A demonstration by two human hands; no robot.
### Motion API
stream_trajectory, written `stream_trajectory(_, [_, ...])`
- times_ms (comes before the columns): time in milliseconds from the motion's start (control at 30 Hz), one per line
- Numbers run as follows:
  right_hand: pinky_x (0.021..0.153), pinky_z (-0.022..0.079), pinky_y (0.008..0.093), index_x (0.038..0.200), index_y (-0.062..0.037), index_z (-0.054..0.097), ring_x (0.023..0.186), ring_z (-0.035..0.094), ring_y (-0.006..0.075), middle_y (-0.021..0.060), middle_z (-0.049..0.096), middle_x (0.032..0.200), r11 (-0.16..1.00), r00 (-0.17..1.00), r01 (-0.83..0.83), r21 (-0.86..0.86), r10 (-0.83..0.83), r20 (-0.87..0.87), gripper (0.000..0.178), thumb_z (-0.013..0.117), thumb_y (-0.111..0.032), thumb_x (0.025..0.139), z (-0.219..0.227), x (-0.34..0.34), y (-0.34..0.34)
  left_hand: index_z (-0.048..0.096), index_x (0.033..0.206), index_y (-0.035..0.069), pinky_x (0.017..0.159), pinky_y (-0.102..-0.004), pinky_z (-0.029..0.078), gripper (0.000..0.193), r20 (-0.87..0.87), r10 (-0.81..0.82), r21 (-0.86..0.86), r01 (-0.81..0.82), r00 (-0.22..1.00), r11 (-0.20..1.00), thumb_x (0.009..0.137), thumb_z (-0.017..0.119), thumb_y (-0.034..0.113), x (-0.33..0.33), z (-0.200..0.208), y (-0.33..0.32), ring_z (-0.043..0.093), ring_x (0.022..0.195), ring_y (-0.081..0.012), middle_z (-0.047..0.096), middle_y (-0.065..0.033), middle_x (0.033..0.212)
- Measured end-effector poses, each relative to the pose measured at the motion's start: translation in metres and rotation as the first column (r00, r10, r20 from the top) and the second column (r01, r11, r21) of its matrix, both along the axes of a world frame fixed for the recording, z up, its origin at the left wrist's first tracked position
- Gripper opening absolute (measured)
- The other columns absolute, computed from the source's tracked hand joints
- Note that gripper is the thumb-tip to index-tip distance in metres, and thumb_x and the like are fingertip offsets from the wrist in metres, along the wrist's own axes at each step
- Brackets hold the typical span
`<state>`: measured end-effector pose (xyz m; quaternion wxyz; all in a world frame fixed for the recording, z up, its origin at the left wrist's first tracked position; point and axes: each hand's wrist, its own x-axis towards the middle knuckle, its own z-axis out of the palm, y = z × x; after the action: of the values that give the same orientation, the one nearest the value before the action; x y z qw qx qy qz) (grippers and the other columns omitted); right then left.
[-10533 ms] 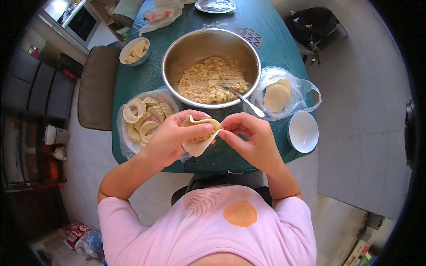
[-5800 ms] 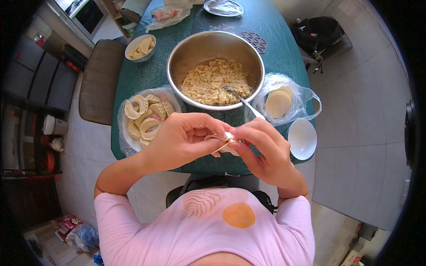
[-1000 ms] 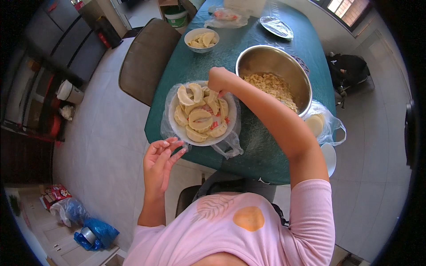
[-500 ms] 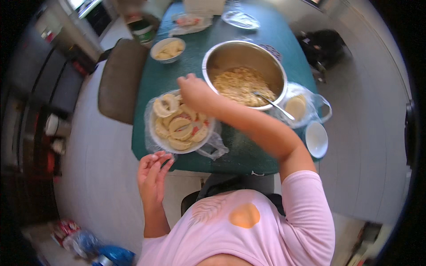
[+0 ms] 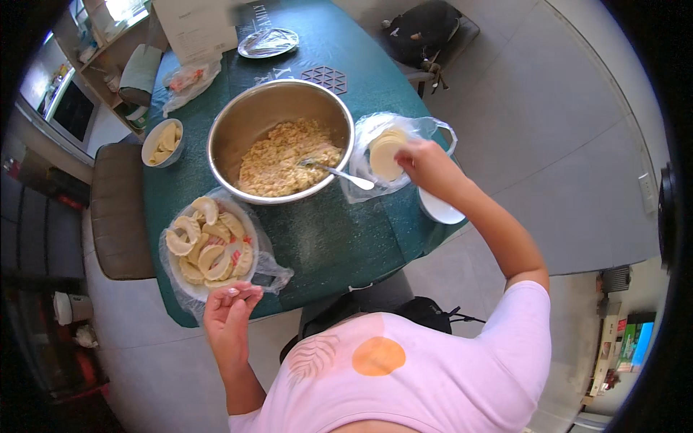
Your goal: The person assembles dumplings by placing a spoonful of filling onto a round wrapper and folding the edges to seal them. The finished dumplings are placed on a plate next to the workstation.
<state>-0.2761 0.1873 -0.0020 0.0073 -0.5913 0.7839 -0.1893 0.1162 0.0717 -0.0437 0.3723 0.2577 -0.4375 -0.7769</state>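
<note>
One wrapper stack (image 5: 384,162), right edge at fingertips of my right grip (image 5: 433,170); can't tell if pinched. Left grip (image 5: 228,319) loosely curled, empty.

The wrappers (image 5: 385,159) are cream, the dumplings (image 5: 210,255) pale yellow, the filling (image 5: 281,159) yellowish brown, the mixing bowl (image 5: 253,110) silver. The tablecloth (image 5: 333,249) is dark green; the pink shirt (image 5: 447,361) bears an orange disc (image 5: 379,356) and a tan leaf print (image 5: 312,359).

Soft, fairly even light covers the bench (image 5: 325,245); a pale opening (image 5: 124,10) glares at upper left; the wrapped plate (image 5: 268,43) glints near the top; the left edge falls dim; the right hand (image 5: 431,166) looks slightly blurred; straight edges bow toward the black rim.
</note>
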Motion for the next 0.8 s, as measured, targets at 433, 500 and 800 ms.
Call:
stream_trajectory(433, [0.075, 0.048, 0.0414, 0.082, -0.0032, 0.058, 0.084, 0.059, 0.0332, 0.0159, 0.059, 0.086, 0.993, 0.997, -0.040, -0.109, 0.032, -0.074, 0.005, 0.059, -0.006, 0.078, -0.063, -0.064, -0.029, 0.051, 0.099, 0.000, 0.092, -0.0383, 0.048, 0.012, 0.015, -0.369, 0.058, 0.367, 0.929, 0.928, 0.089, 0.049, -0.006, -0.096, 0.008, 0.023, 0.060, 0.101, -0.0237, 0.058, -0.0157, 0.107])
stream_trajectory(500, [0.077, 0.048, 0.0401, 0.083, -0.0040, 0.059, 0.087, 0.058, 0.0320, 0.0151, 0.058, 0.085, 0.999, 0.997, -0.018, -0.031, 0.016, -0.075, 0.007, 0.062, -0.006, 0.077, -0.059, -0.062, -0.028, 0.051, 0.101, 0.000, 0.094, -0.0377, 0.047, 0.012, -0.038, -0.441, 0.094, 0.443, 0.896, 0.892, 0.090, 0.049, -0.004, -0.113, 0.006, 0.028, 0.058, 0.103, -0.0228, 0.058, -0.0154, 0.109])
stream_trajectory(800, [0.076, 0.044, 0.0377, 0.080, -0.0066, 0.058, 0.088, 0.058, 0.0284, 0.0089, 0.060, 0.087, 0.982, 0.981, -0.182, -0.056, 0.177, -0.084, 0.012, 0.066, -0.003, 0.071, -0.035, -0.050, -0.009, 0.050, 0.112, -0.002, 0.101, -0.0434, 0.042, 0.033, -0.342, -0.586, 0.608, 0.648, 0.735, 0.459, 0.095, 0.048, 0.027, -0.213, 0.001, 0.030, 0.053, 0.113, -0.0316, 0.053, -0.0210, 0.120])
